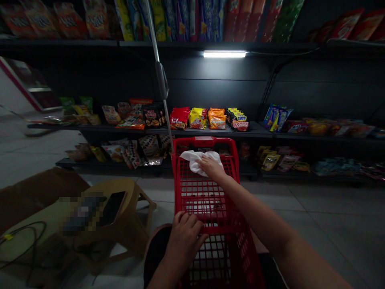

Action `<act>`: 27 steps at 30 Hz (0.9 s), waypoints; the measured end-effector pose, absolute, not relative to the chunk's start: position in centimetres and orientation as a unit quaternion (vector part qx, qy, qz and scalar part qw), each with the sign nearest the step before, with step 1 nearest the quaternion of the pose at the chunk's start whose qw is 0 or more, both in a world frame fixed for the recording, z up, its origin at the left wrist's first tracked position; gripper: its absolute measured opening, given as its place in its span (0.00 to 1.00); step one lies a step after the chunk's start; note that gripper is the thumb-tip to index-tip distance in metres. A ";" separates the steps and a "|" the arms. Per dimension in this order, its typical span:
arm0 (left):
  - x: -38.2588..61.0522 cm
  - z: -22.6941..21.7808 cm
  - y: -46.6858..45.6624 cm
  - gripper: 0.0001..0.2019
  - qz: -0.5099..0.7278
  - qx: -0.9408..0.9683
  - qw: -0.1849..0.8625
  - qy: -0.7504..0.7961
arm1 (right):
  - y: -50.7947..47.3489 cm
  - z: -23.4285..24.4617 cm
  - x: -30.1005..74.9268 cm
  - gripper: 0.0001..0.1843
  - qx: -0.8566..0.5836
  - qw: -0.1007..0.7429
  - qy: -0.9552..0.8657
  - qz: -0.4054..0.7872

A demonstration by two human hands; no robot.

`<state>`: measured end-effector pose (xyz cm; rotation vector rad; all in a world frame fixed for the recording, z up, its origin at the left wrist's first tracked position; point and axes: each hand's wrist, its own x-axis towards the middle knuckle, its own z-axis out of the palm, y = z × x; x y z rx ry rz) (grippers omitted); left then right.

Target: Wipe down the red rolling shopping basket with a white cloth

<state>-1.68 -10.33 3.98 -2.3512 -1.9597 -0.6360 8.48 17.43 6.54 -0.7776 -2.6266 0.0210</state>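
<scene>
A red plastic shopping basket (177,180) with a grid of openings stands before me between my knees. My right hand (209,165) presses a crumpled white cloth (192,158) against the far upper part of the basket, its fingers over the fabric. Nearer to me, my left hand (187,233) grips the basket's crossbar with fingers curled over it and the thumb alongside. A thin metal pole (156,52) rises from the basket's far left corner.
Dark shelves (135,130) with bagged snacks and noodle packets (197,119) run across the front. A lamp (224,54) glows under the upper shelf. At left, a tan stool (129,190) carries a phone (112,206), near a cardboard box (45,192) and black cables (33,228).
</scene>
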 end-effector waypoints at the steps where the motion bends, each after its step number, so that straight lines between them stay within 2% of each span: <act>1: -1.7 4.0 -10.3 0.07 -0.205 -0.752 0.004 -0.626 | 17.6 6.3 10.1 0.20 -0.307 0.207 -0.929 0.000; 5: -1.8 4.0 -10.2 0.07 -0.208 -0.753 -0.009 -0.625 | 18.6 5.9 14.7 0.21 -0.428 0.237 -0.872 -0.015; 9: -1.7 3.7 -10.0 0.07 -0.218 -0.758 0.006 -0.615 | 19.1 6.5 11.6 0.20 -0.479 0.253 -0.840 0.020; 17: -2.3 3.2 -10.3 0.09 -0.210 -0.757 0.018 -0.619 | 14.6 7.3 -2.2 0.17 -0.308 0.224 -0.922 0.068; 24: -2.4 2.6 -10.3 0.09 -0.206 -0.745 0.022 -0.635 | 6.3 5.9 3.4 0.14 -0.129 0.179 -0.971 0.087; 27: -2.3 2.8 -10.2 0.10 -0.209 -0.756 0.021 -0.620 | 5.9 6.2 5.5 0.15 -0.066 0.162 -0.982 0.075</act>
